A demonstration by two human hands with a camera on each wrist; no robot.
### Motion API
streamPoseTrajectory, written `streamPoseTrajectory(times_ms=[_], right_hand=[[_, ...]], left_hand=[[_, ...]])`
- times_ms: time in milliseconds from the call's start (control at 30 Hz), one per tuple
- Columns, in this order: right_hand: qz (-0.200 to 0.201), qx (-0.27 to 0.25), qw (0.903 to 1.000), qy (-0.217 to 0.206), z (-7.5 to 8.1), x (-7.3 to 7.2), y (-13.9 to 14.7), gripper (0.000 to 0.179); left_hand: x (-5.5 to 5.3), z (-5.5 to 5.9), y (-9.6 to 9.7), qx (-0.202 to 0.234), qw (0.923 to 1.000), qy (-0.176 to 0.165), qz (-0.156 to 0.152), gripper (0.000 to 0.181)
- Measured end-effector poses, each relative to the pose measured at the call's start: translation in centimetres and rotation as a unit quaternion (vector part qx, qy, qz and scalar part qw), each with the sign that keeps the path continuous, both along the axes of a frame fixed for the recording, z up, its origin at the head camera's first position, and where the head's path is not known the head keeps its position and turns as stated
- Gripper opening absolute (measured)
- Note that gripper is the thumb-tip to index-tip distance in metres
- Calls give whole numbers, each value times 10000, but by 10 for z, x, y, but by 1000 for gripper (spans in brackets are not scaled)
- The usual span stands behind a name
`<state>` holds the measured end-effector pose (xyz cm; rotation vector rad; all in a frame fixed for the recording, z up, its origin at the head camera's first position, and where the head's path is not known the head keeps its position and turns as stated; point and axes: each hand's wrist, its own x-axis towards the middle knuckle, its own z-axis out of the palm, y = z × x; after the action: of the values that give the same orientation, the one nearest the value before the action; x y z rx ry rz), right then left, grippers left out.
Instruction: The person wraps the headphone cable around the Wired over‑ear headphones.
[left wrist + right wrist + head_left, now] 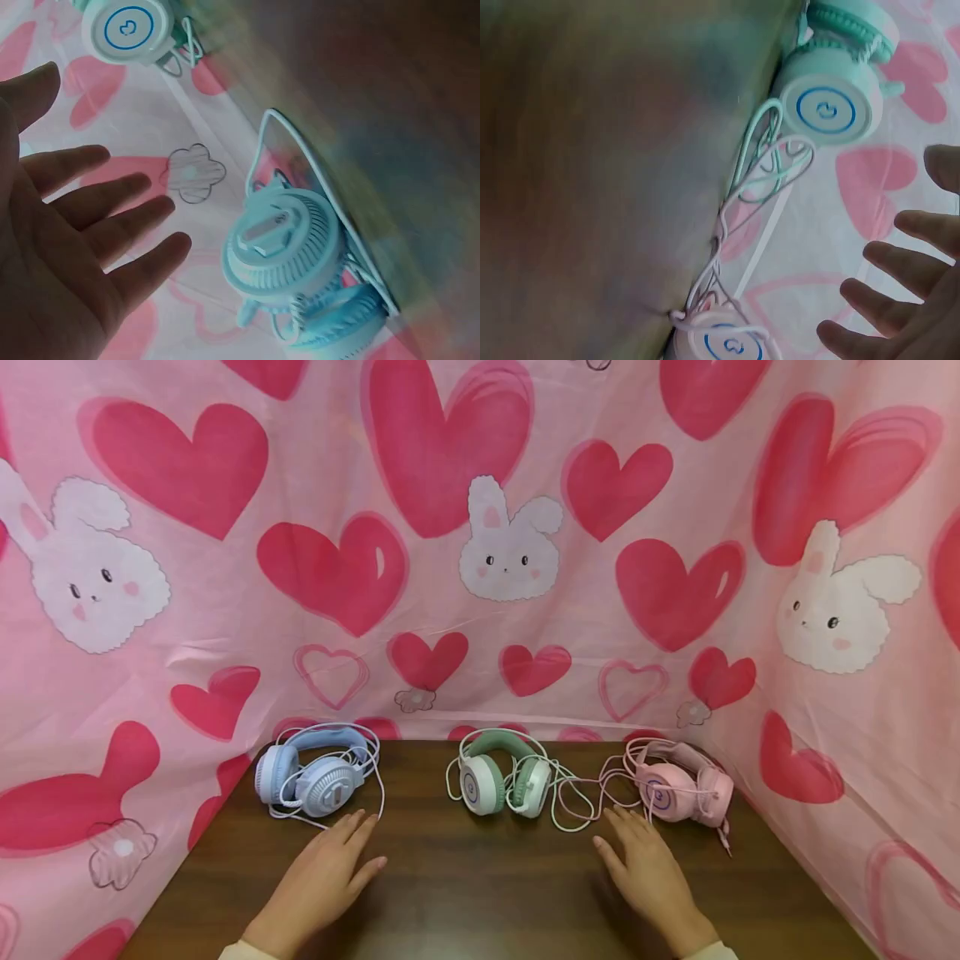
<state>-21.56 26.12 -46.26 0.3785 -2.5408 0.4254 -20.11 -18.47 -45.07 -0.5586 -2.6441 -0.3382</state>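
Note:
Blue headphones (327,783) stand at the left of the dark table, their cable looped around them. My left hand (318,881) is just in front of them, fingers extended and holding nothing; the left wrist view shows its fingers spread beside the blue ear cup (285,240). In the middle are white-and-green headphones (483,785). Pink headphones (667,789) sit at the right, their cable meeting the green pair's cable (769,150). My right hand (648,877), fingers straight, is in front of the pink pair and holds nothing. Whether the hands touch the table cannot be told.
A brown wooden table (480,893) carries all three headphones near its back edge. Pink cloth (480,627) with hearts and rabbits hangs behind and along both sides. Loose cables (577,802) lie between the green and pink pairs.

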Motion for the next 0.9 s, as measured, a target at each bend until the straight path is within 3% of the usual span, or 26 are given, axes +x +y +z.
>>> streamPoseTrajectory(times_ms=[300,700,900], right_hand=[[-446,-475,9974,300,9,-17,37,41],[-979,-543,9936,-166,30,-43,96,46],[-1064,-891,9900,-261,33,-59,114,50]], left_hand=[[-13,1,14,-163,9995,-43,-271,52],[-24,-1,29,-176,9978,-340,-544,51],[-37,4,33,-333,9967,-189,-711,51]])
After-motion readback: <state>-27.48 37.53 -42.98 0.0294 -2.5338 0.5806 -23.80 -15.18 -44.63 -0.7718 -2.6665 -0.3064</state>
